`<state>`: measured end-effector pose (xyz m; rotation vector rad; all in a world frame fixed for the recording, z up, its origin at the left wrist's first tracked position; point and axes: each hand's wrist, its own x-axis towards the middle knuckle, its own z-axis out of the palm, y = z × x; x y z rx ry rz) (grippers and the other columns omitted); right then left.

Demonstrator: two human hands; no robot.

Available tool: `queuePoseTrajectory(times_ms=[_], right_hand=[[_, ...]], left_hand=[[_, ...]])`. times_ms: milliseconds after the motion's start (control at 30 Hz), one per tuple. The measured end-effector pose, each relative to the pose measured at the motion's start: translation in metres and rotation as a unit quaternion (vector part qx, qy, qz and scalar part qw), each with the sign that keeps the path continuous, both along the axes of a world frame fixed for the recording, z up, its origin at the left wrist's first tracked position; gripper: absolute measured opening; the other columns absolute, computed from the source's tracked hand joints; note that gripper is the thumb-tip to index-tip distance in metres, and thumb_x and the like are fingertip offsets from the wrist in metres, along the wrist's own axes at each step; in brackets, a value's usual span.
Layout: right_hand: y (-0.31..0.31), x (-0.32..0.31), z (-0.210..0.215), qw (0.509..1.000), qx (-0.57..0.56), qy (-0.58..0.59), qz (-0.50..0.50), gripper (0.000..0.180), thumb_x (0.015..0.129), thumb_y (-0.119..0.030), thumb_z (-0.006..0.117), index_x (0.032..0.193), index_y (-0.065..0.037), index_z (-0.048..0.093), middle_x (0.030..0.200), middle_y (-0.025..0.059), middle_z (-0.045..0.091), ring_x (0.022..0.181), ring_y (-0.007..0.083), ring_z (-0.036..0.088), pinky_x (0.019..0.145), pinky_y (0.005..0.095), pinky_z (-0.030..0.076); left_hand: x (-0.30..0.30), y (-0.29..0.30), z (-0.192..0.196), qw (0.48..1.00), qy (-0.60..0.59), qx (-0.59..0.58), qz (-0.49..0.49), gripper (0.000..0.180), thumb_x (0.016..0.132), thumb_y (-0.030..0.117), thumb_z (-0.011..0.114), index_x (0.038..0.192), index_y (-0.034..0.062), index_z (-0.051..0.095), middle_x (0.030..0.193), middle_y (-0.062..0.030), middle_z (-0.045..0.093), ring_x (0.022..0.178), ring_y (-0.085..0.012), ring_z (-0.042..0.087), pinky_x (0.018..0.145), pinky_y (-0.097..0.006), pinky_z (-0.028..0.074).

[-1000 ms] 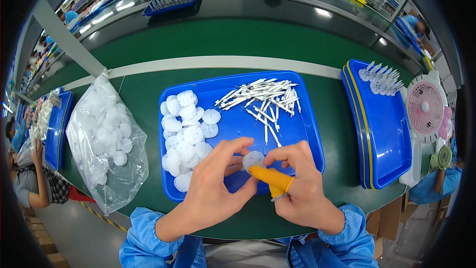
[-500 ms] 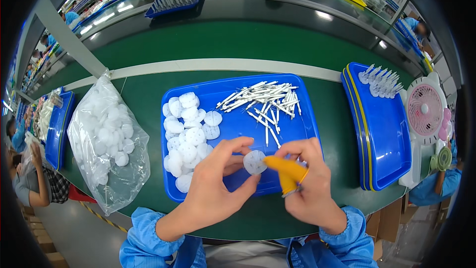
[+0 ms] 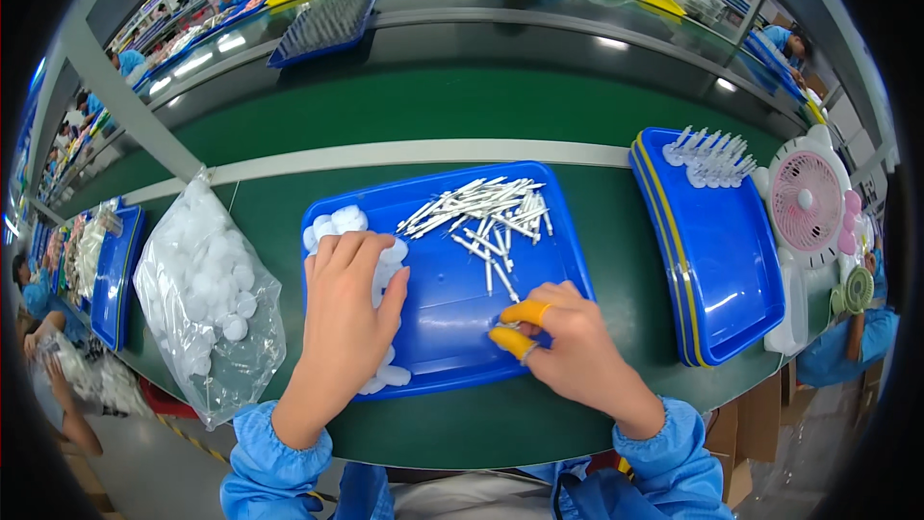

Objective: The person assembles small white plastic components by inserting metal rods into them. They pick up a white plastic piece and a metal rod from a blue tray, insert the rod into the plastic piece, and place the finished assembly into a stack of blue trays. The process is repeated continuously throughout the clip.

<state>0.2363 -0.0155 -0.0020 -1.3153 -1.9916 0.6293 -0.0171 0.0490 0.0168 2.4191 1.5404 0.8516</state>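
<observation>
Wearer's two hands (image 3: 346, 313) (image 3: 585, 356) (fans (image 3: 807, 199) (image 3: 857, 290): also two)

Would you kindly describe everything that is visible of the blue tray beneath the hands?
The blue tray is shallow and roughly rectangular, with a raised rim and a glossy, plastic-looking surface. It lies flat on the green table. White discs are heaped along its left side; white sticks lie toward its far right. The left hand is over the discs, the right hand over its near right part; whether either touches the tray is unclear.
</observation>
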Motion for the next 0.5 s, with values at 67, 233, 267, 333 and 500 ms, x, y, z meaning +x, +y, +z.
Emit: queuePoseTrajectory(times_ms=[67,233,267,333,500], right_hand=[[-0.004,0.004,0.007,1.000,0.001,0.017,0.002,0.019,0.083,-0.001,0.079,0.102,0.002,0.076,0.083,0.0127,0.066,0.081,0.0308,0.064,0.075,0.0427,0.047],[-0.011,0.041,0.051,0.996,0.040,0.033,-0.071,0.017,0.088,-0.004,0.078,0.103,0.002,0.077,0.089,0.0165,0.070,0.079,0.0340,0.069,0.070,0.0424,0.055],[-0.010,0.056,0.056,0.993,0.059,0.031,-0.092,0.016,0.088,-0.004,0.078,0.103,0.002,0.077,0.089,0.0166,0.071,0.078,0.0342,0.070,0.068,0.0414,0.056],[-0.002,0.098,0.060,0.977,0.103,-0.006,-0.184,0.015,0.088,-0.003,0.078,0.102,0.000,0.079,0.088,0.0160,0.076,0.073,0.0297,0.074,0.067,0.0367,0.058],[0.042,0.197,0.066,0.934,0.104,-0.084,-0.332,0.024,0.088,0.001,0.070,0.110,0.003,0.081,0.087,0.0229,0.077,0.075,0.0295,0.076,0.073,0.0377,0.059]], left_hand=[[0.008,0.010,-0.009,0.997,0.069,0.045,-0.006,0.027,0.084,0.005,0.078,0.110,0.0009,0.071,0.111,-0.0146,0.069,0.106,-0.0355,0.060,0.094,-0.045,0.044],[-0.003,0.017,-0.018,0.986,0.145,0.081,0.008,0.019,0.080,0.000,0.078,0.099,0.0000,0.074,0.101,-0.0134,0.069,0.102,-0.0345,0.060,0.094,-0.046,0.042],[-0.002,0.019,-0.019,0.987,0.144,0.074,0.006,0.018,0.080,0.000,0.077,0.098,-0.0004,0.074,0.100,-0.0135,0.069,0.101,-0.0345,0.060,0.094,-0.046,0.042],[-0.002,0.020,-0.021,0.988,0.144,0.059,0.011,0.017,0.081,-0.002,0.076,0.098,-0.0012,0.074,0.099,-0.0137,0.069,0.100,-0.0345,0.060,0.094,-0.045,0.042],[0.011,0.018,-0.017,0.989,0.085,0.118,0.011,0.013,0.087,-0.002,0.074,0.100,-0.0007,0.074,0.093,-0.0132,0.066,0.093,-0.0336,0.059,0.086,-0.044,0.045]])
